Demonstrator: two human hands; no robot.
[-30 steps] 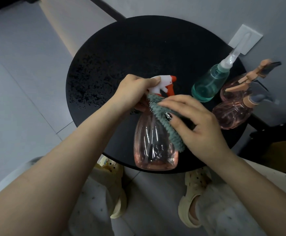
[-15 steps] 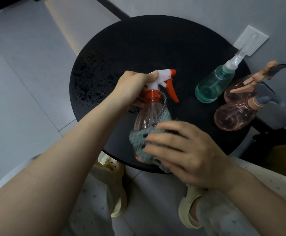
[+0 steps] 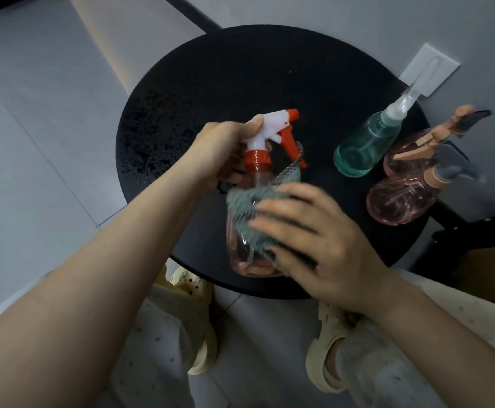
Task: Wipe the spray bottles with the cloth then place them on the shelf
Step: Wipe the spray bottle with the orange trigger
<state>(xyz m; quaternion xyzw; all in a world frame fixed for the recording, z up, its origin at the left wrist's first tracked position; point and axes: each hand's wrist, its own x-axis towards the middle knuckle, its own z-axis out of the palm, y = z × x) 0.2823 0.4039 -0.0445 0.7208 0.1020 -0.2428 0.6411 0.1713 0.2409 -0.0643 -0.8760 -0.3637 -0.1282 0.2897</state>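
Cloth (image 3: 262,207), half a second ago bunched low over the bottle's base, is now riding higher on its belly, so wiping is progressing; right hand (image 3: 325,245) is pressing it there, fingers curled round cloth and bottle (image 3: 249,231); left hand (image 3: 225,151) is gripping the neck under the white-and-orange trigger; clear pink bottle is tilting above the black table (image 3: 211,83); shelf is not showing.

A room in a home, by the look of it. A small round black surface (image 3: 240,69) stands on a pale grey tiled floor (image 3: 34,142) close to a plain grey wall (image 3: 358,22) with a white switch plate (image 3: 430,70). The person wears soft dotted trousers (image 3: 158,348) and cream clogs (image 3: 324,357), ordinary house clothes.
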